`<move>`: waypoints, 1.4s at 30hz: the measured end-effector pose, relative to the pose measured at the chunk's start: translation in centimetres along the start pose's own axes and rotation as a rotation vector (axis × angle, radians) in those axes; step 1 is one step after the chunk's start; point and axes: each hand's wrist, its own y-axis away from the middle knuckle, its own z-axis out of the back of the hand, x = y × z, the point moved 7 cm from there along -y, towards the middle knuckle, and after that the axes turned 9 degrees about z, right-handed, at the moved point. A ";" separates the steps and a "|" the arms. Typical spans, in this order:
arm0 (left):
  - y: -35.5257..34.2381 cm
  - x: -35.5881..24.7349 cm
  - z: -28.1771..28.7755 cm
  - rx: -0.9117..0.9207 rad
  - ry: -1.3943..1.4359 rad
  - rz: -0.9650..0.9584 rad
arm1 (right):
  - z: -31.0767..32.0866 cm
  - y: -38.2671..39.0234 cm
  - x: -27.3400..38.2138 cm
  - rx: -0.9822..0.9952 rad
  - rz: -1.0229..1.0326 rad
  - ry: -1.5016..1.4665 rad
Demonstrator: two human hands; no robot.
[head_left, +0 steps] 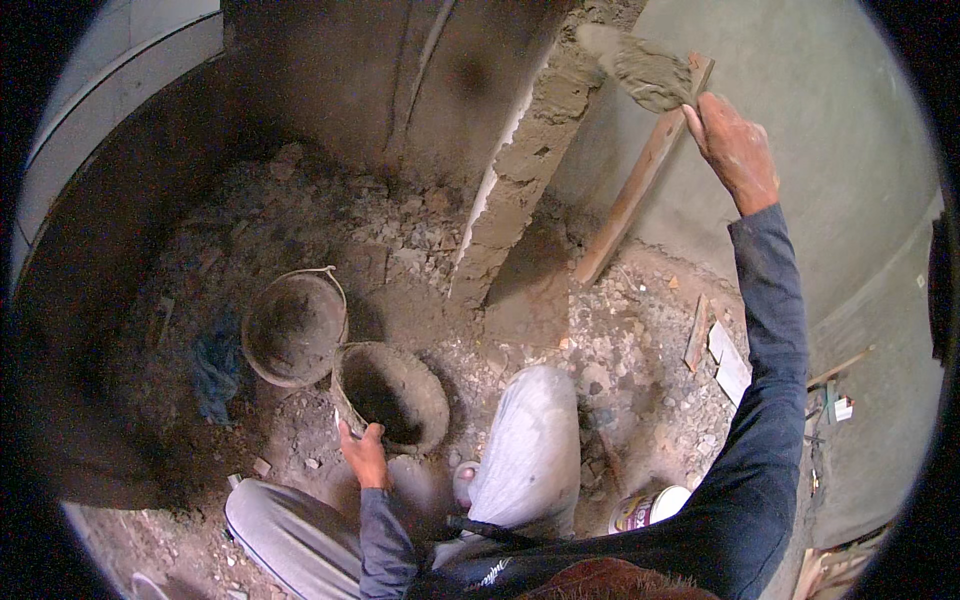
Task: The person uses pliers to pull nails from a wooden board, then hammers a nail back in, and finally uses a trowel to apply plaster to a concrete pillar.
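My right hand [737,152] is raised at the upper right, its fingers closed round the handle of a trowel [645,72]. Wet grey mortar coats the blade, which is blurred and lies against or close to the upper part of a rough mortar-covered pillar [525,170]; I cannot tell whether they touch. Low at the centre left, my left hand [366,456] grips the near rim of a tilted bucket [425,395], thumb over the edge. The inside of this bucket is dark and crusted with mortar. A second round bucket [292,330] with a raised handle stands beside it.
A wooden board [640,190] leans on the grey wall right of the pillar. Rubble [400,240] covers the floor. Blue cloth or plastic [215,375] lies left of the buckets. A white tub [650,508] stands by my right knee, and a white flat piece [728,362] lies farther right.
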 end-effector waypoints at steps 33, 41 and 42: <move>0.3 -2.5 1.2 -0.115 -0.078 -0.184 | -6.8 -2.7 1.6 0.190 -0.209 -0.077; 0.1 -2.5 0.8 -0.068 -0.118 -0.166 | -5.4 2.5 4.3 0.149 -0.057 -0.051; 0.3 -2.6 0.8 -0.061 -0.058 -0.152 | -4.9 2.8 4.6 0.161 -0.046 -0.009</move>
